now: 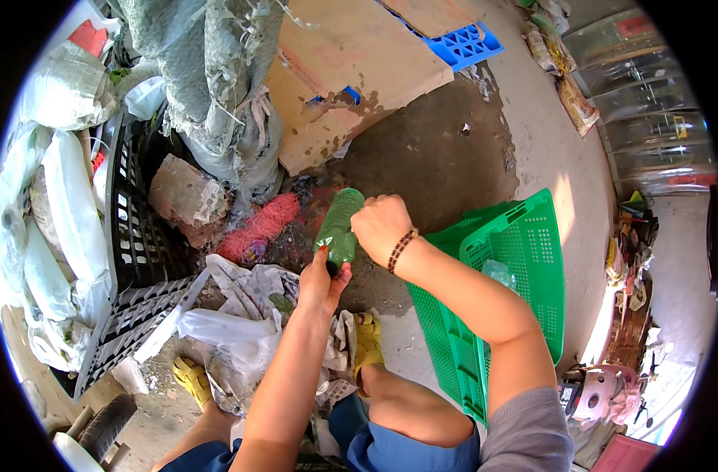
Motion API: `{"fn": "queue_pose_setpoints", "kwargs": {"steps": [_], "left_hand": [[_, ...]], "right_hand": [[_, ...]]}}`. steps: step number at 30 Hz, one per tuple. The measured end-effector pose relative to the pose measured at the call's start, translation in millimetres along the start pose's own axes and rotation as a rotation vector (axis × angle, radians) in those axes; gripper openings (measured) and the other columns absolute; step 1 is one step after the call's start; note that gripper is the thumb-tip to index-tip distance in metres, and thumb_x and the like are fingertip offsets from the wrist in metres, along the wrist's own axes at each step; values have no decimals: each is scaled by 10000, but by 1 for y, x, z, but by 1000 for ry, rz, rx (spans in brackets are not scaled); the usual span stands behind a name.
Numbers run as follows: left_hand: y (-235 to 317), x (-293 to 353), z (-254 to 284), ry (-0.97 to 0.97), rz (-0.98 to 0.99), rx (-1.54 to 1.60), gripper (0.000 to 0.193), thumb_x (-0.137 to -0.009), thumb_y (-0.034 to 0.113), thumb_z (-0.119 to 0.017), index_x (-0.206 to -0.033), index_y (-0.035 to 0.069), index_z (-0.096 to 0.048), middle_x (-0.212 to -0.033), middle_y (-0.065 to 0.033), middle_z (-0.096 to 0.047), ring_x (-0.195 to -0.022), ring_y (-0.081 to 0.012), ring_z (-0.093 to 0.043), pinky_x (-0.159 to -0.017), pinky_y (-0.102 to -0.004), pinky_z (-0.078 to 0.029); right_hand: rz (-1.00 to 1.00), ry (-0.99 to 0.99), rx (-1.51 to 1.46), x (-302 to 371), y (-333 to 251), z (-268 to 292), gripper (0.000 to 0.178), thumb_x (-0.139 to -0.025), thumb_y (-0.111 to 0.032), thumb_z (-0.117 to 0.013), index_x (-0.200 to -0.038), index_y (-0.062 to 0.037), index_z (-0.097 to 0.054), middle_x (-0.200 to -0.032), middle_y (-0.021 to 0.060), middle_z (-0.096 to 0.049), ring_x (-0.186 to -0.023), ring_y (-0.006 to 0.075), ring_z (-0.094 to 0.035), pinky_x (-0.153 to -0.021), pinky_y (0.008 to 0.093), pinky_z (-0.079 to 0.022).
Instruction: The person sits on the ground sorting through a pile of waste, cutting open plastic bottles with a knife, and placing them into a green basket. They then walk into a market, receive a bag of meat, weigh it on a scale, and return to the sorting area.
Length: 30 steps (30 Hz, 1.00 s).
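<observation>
A shiny green cylinder (339, 226), smooth and ribbed like plastic, stands tilted in front of me; I cannot tell its exact kind. My left hand (321, 283) grips its lower end, thumb on the near side. Closed in a fist, my right hand (382, 228) presses against its right side near the top. Whatever those right fingers pinch is hidden behind the knuckles. Beneath the cylinder lies a tangle of red netting (260, 228) on dirty ground. A green perforated plastic crate (524, 259) sits under my right forearm, with a clear plastic piece (499, 273) in it.
At the left, a black plastic crate (127, 204) stands beside filled white bags (75, 212). A concrete block (187, 197) and a grey woven sack (229, 102) are behind it. Flat cardboard (359, 63) lies at the back. Crumpled plastic (237, 330) surrounds my feet. A pink scooter (603, 397) stands far right.
</observation>
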<state>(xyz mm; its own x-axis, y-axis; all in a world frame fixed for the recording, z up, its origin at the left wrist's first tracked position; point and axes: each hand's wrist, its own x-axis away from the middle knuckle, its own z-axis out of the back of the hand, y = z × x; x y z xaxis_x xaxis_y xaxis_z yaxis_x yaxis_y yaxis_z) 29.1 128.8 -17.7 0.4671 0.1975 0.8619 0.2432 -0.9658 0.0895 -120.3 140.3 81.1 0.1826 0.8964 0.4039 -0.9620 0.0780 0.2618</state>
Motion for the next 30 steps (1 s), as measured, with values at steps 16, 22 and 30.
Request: {"fn": "queue_pose_setpoints", "kwargs": {"steps": [16, 22, 30], "left_hand": [[4, -3, 15, 44, -9, 43, 278, -1022, 255, -558, -1197, 45, -508, -1041, -127, -579, -777, -240, -590, -641, -337, -539], [-4, -1, 8, 21, -28, 18, 270, -1021, 259, -562, -1194, 59, -509, -1031, -125, -585, -770, -235, -591, -641, -328, -534], [1, -6, 17, 38, -10, 61, 247, -1024, 245, -554, -1189, 65, -512, -1007, -126, -590, -755, -233, -593, -636, -325, -537]], "right_hand": [[-130, -21, -125, -28, 88, -57, 112, -832, -143, -672, -805, -111, -776, -832, 111, -743, -846, 263, -728, -705, 380, -556], [-102, -97, -93, -11, 67, -35, 173, -872, -179, -633, -805, -124, -783, -840, 113, -748, -854, 259, -733, -693, 381, -545], [-101, 59, -191, 2, 73, -18, 112, -829, -193, -709, -784, -114, -773, -799, 128, -735, -835, 277, -726, -699, 390, -541]]}}
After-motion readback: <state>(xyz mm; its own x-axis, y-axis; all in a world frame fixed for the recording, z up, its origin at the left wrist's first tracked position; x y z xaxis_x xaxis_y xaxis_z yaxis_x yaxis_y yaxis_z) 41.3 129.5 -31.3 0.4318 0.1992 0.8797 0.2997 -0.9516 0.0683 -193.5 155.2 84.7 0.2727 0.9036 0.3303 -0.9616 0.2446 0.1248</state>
